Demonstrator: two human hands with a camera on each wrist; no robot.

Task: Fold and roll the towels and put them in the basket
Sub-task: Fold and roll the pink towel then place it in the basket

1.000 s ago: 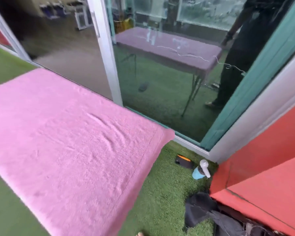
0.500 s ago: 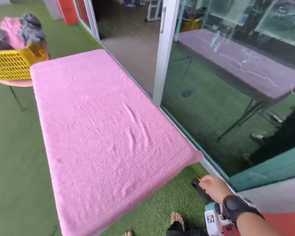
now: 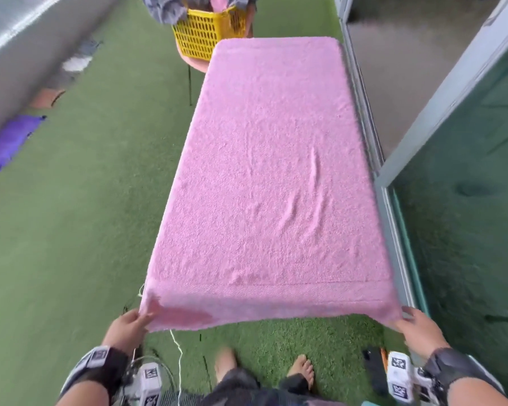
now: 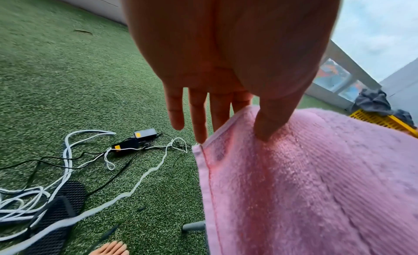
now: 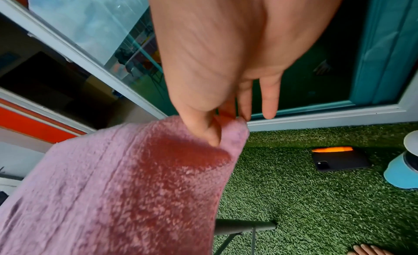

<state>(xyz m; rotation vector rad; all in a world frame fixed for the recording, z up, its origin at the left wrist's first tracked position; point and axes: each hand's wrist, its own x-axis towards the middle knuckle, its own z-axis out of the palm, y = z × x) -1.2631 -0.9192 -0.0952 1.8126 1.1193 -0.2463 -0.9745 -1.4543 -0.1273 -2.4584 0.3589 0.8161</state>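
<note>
Pink towel [image 3: 270,177], one, lies flat, long axis running away toward one yellow basket [image 3: 208,33]; left hand [image 3: 128,325] and right hand [image 3: 420,328] each pinch a near corner.

A large pink terry towel [image 3: 270,177] lies spread over a table, running from near to far. The left hand [image 3: 126,325] pinches its near left corner, the right hand [image 3: 420,329] its near right corner. A yellow plastic lattice basket [image 3: 208,33] stands past the far left corner. A black phone [image 5: 339,160] lies on the green artificial turf [image 3: 85,230], near right.
</note>
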